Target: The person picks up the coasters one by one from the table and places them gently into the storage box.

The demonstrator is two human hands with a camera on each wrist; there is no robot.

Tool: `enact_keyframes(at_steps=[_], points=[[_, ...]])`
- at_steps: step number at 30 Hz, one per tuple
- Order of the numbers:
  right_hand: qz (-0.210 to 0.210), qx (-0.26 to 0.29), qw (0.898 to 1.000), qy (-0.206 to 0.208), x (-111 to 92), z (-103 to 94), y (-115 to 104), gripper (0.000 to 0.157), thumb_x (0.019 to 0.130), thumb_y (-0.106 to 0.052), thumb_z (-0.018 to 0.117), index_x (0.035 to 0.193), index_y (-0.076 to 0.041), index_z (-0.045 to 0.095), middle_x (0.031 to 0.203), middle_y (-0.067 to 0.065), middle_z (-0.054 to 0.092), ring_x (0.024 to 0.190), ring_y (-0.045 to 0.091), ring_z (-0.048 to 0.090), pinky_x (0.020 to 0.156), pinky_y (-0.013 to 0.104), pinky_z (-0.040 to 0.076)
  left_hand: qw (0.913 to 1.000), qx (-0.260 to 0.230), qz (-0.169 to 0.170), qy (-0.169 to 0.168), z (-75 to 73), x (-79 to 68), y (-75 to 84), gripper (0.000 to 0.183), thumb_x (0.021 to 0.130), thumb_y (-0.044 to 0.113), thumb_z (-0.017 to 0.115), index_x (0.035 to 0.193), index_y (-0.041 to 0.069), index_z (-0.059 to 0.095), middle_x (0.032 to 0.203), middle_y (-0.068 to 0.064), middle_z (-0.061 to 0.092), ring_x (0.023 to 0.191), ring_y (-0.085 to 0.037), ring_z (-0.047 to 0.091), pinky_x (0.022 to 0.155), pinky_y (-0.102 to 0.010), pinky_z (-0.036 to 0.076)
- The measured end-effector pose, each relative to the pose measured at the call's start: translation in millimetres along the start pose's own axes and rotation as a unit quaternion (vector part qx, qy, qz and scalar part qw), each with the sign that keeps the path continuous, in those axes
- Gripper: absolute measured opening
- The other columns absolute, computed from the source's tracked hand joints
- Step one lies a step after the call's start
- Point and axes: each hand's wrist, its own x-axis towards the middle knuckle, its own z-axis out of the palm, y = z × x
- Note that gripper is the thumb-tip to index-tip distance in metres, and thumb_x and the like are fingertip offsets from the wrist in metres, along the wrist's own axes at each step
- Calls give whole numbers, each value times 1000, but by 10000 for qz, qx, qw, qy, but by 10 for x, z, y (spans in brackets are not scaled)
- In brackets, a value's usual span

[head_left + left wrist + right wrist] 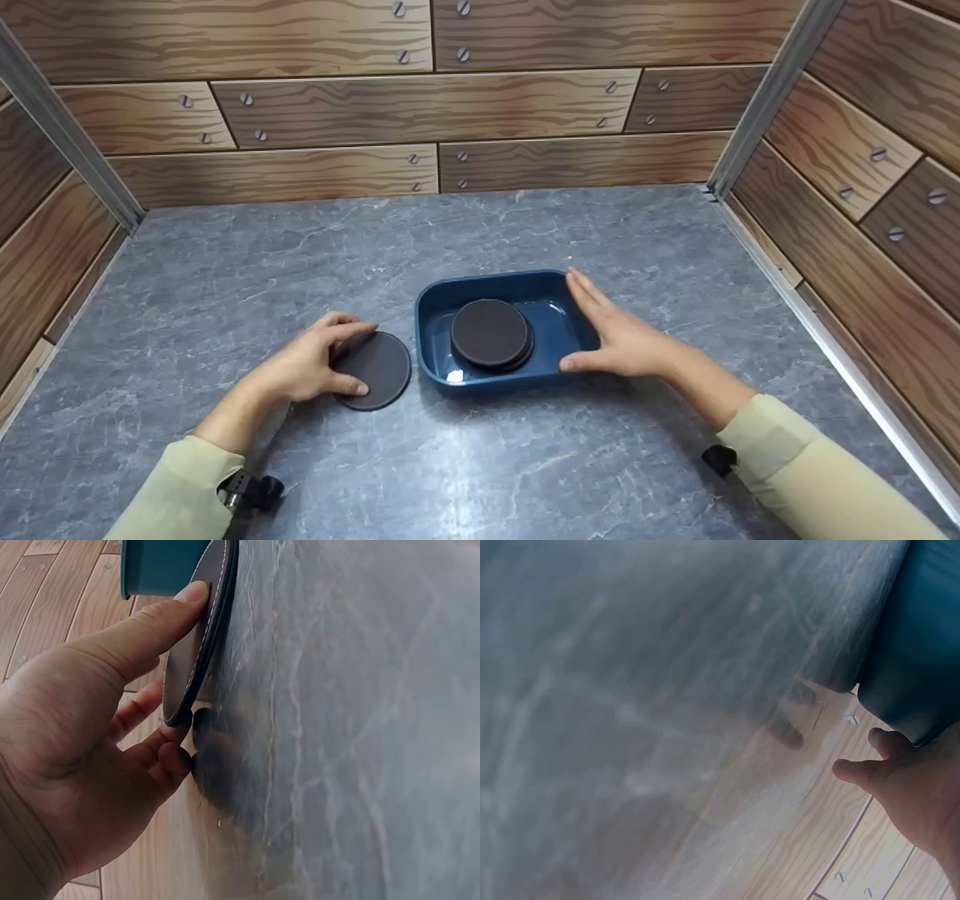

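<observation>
In the head view my left hand (315, 360) is at a round dark coaster (384, 373) with a stitched rim, left of a blue tray (491, 388). The left wrist view shows the thumb (192, 594) on the coaster's upper face and fingers tucked at its lower edge, pinching it. A short stack of matching coasters (490, 331) lies inside the tray, left of its middle. My right hand (630, 341) spans the tray's right end, fingers extended along the far corner and thumb at the near side. In the right wrist view, two of its fingertips (847, 769) stick out past the tray's wall.
The grey marbled tabletop (300, 255) lies under everything. Wood-patterned panels (420, 109) stand at the back and both sides, with metal posts (765, 97) at the corners. Dark bands (259, 491) show at both sleeves' cuffs.
</observation>
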Motion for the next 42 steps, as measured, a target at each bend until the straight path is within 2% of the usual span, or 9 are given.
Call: enact_keyframes(at_steps=[8, 15, 19, 22, 27, 32, 37, 42], points=[[-3, -2, 10000, -4, -4, 4, 7, 131, 85, -63, 82, 171, -13, -3, 178, 6, -10, 159, 43, 13, 122, 66, 24, 9999, 42, 76, 120, -51, 1, -5, 66, 78, 22, 96, 138, 10, 72, 131, -17, 66, 117, -35, 61, 101, -54, 48], [6, 7, 10000, 17, -6, 11, 8, 132, 84, -65, 82, 171, -13, -3, 178, 10, -8, 159, 42, 12, 122, 65, 24, 9969, -723, -248, 195, -115, 4, 8, 43, 83, 16, 92, 124, 10, 79, 121, -11, 74, 99, -23, 64, 89, -33, 52], [-19, 23, 10000, 25, -7, 12, 12, 132, 84, -65, 82, 171, -11, -2, 178, 12, -6, 159, 42, 12, 122, 65, 24, 9944, -961, -407, 180, -169, 2, 43, 43, 85, 17, 91, 125, 7, 78, 119, -13, 75, 93, -21, 65, 82, -25, 53], [-39, 43, 10000, 36, -5, 14, 14, 131, 85, -62, 83, 171, -11, -1, 178, 13, -6, 159, 42, 13, 122, 64, 24, 9937, -985, -474, 246, -208, 1, 60, 47, 85, 19, 91, 128, 6, 77, 120, -13, 75, 97, -21, 67, 84, -24, 54], [-50, 18, 10000, 27, 2, 19, 17, 129, 86, -60, 83, 171, -12, -2, 178, 8, -8, 159, 42, 16, 121, 66, 26, 9939, -805, -492, 572, -287, 1, 89, 51, 85, 21, 92, 131, 8, 76, 124, -12, 75, 99, -21, 67, 87, -25, 53], [-30, 5, 10000, 16, 1, 13, 11, 130, 85, -62, 82, 171, -12, -2, 178, 5, -9, 158, 44, 17, 120, 67, 27, 9887, -889, -398, 1137, -397, 26, 177, 50, 84, 17, 92, 130, 6, 76, 122, -14, 75, 95, -21, 66, 82, -22, 53], [-19, 4, 10000, 7, 0, 8, 10, 130, 85, -63, 82, 171, -11, -1, 178, 6, -9, 158, 45, 18, 120, 67, 27, 9827, -867, -259, 1614, -465, 115, 307, 49, 84, 17, 93, 129, 8, 77, 116, -11, 75, 89, -20, 63, 75, -21, 50], [-15, -26, 10000, 3, 6, 2, 12, 131, 85, -64, 81, 171, -12, -2, 178, 6, -10, 158, 45, 17, 120, 67, 26, 9791, -883, -78, 1829, -438, 255, 446, 49, 84, 19, 93, 130, 9, 77, 117, -9, 75, 89, -19, 60, 73, -21, 48]])
